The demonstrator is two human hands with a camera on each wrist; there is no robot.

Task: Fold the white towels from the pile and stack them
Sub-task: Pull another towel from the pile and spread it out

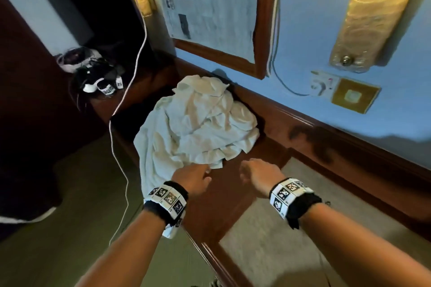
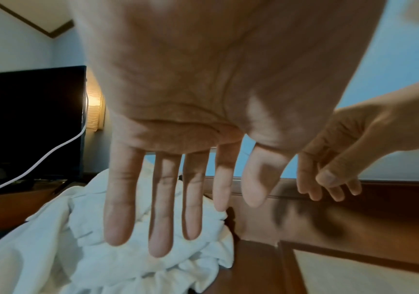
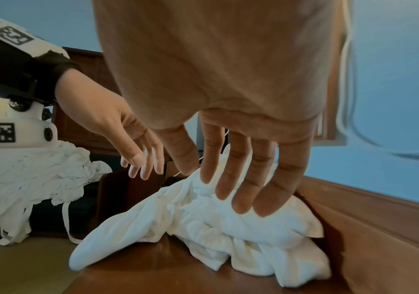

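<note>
A crumpled pile of white towels (image 1: pixel 198 121) lies on a dark wooden table (image 1: pixel 224 205) against the blue wall, one part draping over the table's left edge. My left hand (image 1: pixel 193 178) hovers at the pile's near edge, fingers straight and spread, holding nothing; the left wrist view shows its open palm (image 2: pixel 168 199) above the towels (image 2: pixel 128 264). My right hand (image 1: pixel 256 173) hangs just right of it over bare wood, fingers extended and empty. In the right wrist view its fingers (image 3: pixel 243 179) reach toward the pile (image 3: pixel 216 228) without touching it.
A white cable (image 1: pixel 121 123) runs down past the table's left side. Black and white gear (image 1: pixel 98 77) sits on a side shelf at the left. A framed mirror (image 1: pixel 217 18), a wall socket (image 1: pixel 324 84) and two lit lamps (image 1: pixel 377 7) are on the wall behind.
</note>
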